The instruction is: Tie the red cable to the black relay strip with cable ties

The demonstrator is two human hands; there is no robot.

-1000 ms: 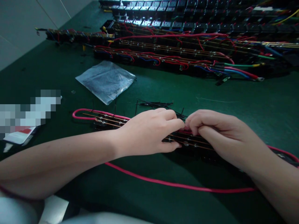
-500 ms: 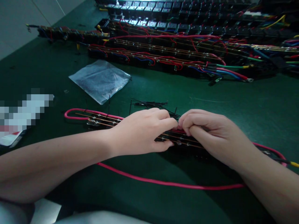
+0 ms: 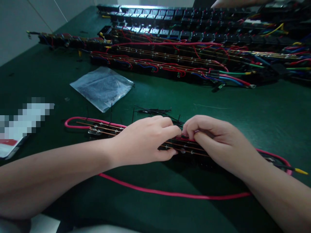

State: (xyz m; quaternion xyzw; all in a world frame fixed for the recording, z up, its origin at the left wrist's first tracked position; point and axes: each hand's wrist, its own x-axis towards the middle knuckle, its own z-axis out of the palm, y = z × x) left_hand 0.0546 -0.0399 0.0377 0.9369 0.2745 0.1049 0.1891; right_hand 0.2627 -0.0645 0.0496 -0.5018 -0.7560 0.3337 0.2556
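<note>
A long black socket strip (image 3: 107, 131) with copper rails lies across the green table in front of me, with a pink wire (image 3: 170, 193) looping along and in front of it. My left hand (image 3: 143, 140) and my right hand (image 3: 216, 140) meet over the strip's middle, fingertips pinched together on something small I cannot make out. Thin black cable ties (image 3: 153, 111) lie just behind the hands, and some stand up from the strip.
A clear plastic bag (image 3: 102, 87) lies behind and to the left. Rows of wired black socket strips (image 3: 182, 56) fill the back of the table. A white and red packet (image 3: 9, 147) lies at the left edge. Another person's hand (image 3: 233, 3) shows at the top.
Both hands stay pinched together over the strip. The view has shifted slightly, showing more of the table's far side and another person's hand at the top.
</note>
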